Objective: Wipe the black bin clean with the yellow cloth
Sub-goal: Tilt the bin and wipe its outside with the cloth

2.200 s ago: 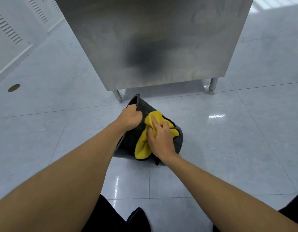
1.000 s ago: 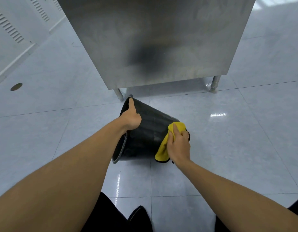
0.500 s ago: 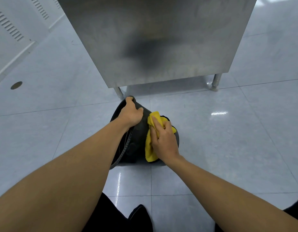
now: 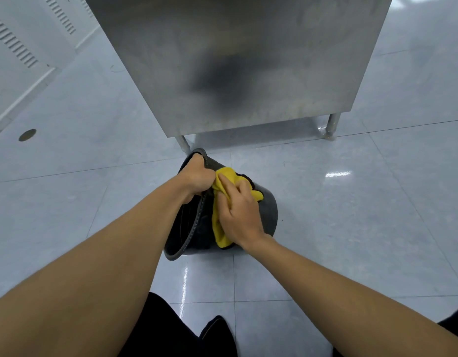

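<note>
The black bin lies tipped on its side on the floor tiles, its open mouth facing toward me and to the left. My left hand grips the top of the bin's rim. My right hand presses the yellow cloth flat against the bin's outer wall, just right of the rim. The cloth bunches under my palm and hangs down toward the floor. Most of the bin's wall is hidden behind my hands and the cloth.
A stainless steel cabinet on short legs stands right behind the bin. A white wall with vent slats runs along the left. A round floor cap sits far left. My dark trouser leg is near the bottom edge.
My right hand has slid the cloth from the bin's base end up toward the rim, close to my left hand. The bin has rolled slightly under my left hand's grip.
</note>
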`<state>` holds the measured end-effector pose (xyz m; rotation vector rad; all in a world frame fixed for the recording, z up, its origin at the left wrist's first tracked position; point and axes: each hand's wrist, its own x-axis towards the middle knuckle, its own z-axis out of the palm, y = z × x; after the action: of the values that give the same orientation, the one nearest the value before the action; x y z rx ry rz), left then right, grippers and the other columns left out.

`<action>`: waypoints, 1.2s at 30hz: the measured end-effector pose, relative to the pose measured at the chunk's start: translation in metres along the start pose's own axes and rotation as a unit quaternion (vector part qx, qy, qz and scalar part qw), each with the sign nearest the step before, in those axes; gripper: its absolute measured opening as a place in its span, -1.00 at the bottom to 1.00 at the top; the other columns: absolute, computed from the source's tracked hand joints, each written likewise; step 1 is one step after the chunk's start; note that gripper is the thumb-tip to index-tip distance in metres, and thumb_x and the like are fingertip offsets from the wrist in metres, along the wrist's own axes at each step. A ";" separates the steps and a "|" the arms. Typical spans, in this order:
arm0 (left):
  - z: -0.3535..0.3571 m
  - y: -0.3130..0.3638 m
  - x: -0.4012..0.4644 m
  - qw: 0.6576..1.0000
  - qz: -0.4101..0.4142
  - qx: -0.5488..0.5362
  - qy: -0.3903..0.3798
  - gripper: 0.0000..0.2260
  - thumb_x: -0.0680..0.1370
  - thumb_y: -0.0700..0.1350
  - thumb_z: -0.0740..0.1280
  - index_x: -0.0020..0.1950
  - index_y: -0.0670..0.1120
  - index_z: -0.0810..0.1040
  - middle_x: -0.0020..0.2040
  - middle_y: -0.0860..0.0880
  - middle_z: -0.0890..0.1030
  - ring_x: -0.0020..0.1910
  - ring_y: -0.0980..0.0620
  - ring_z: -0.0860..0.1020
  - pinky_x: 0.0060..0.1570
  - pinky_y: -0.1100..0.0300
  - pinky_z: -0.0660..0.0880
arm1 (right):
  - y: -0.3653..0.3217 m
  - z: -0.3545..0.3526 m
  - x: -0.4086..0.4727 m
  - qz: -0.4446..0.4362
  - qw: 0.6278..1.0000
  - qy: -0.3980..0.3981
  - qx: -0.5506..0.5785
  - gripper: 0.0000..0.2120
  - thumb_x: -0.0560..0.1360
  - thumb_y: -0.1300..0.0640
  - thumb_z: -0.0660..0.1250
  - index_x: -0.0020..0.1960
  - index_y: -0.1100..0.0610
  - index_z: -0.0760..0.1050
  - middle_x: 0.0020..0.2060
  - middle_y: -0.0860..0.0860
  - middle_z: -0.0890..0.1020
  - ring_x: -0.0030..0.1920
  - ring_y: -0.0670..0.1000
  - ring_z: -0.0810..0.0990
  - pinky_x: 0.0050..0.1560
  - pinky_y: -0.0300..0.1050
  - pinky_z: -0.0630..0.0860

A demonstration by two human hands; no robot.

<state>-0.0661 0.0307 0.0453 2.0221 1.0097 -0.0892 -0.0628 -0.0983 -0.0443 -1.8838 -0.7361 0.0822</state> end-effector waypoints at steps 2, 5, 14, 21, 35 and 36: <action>0.002 -0.003 0.002 1.000 0.010 -0.018 -0.005 -0.68 0.53 -0.33 0.20 0.28 -0.21 0.42 0.00 -0.23 0.58 -0.16 -0.12 0.53 -0.27 0.06 0.52 | -0.006 0.004 0.004 -0.015 1.000 0.006 -0.025 -0.57 0.61 -0.02 0.08 0.45 -0.01 0.39 0.01 0.04 0.41 -0.14 0.01 0.45 -0.21 -0.01 0.51; 0.006 -0.008 0.002 0.999 0.015 -0.037 -0.025 -0.73 0.57 -0.31 0.25 0.26 -0.19 0.51 -0.03 -0.20 0.63 -0.16 -0.12 0.58 -0.24 0.03 0.60 | 0.006 0.002 0.002 -0.026 0.996 0.001 -0.089 -0.56 0.61 -0.06 0.07 0.48 -0.09 0.35 0.00 0.03 0.40 -0.23 0.02 0.43 -0.36 0.02 0.51; 0.011 -0.012 0.014 0.999 -0.010 0.030 -0.025 -0.54 0.61 -0.26 0.15 0.53 -0.17 0.26 0.23 -0.21 0.53 0.13 -0.20 0.58 0.12 -0.17 0.62 | 0.082 -0.039 0.000 0.245 0.960 0.071 -0.115 -0.57 0.65 -0.07 0.10 0.51 -0.09 0.30 0.29 0.13 0.37 0.04 0.20 0.56 -0.01 -0.05 0.43; 0.008 -0.002 -0.007 0.992 -0.087 0.014 -0.093 -0.28 0.60 -0.30 0.17 0.65 -0.04 -0.14 0.11 -0.14 0.53 -0.22 -0.05 0.59 -0.34 0.05 0.67 | 0.082 -0.041 -0.004 0.283 0.951 0.059 -0.107 -0.55 0.67 -0.05 0.04 0.54 -0.07 0.22 0.34 0.16 0.33 -0.03 0.19 0.54 0.01 -0.06 0.39; 0.001 -0.016 -0.001 0.997 -0.030 -0.073 -0.014 -0.49 0.46 -0.28 0.45 0.39 -0.12 0.41 0.15 -0.24 0.62 0.08 -0.26 0.65 -0.07 -0.19 0.68 | 0.008 -0.005 0.001 0.020 0.993 -0.012 -0.119 -0.58 0.62 -0.06 0.10 0.47 -0.12 0.36 0.06 0.04 0.44 -0.17 0.02 0.47 -0.26 0.00 0.54; 0.003 -0.016 0.001 0.997 -0.027 -0.069 0.009 -0.56 0.46 -0.26 0.46 0.30 -0.14 0.43 0.14 -0.25 0.61 0.09 -0.26 0.64 -0.03 -0.21 0.67 | 0.012 -0.008 0.003 0.039 0.992 -0.009 -0.123 -0.59 0.63 -0.05 0.11 0.46 -0.12 0.37 0.10 0.05 0.44 -0.15 0.04 0.48 -0.24 0.00 0.54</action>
<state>-0.0758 0.0342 0.0329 1.8729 1.0539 -0.0284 -0.0524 -0.1059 -0.0503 -2.1500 -0.7108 0.0590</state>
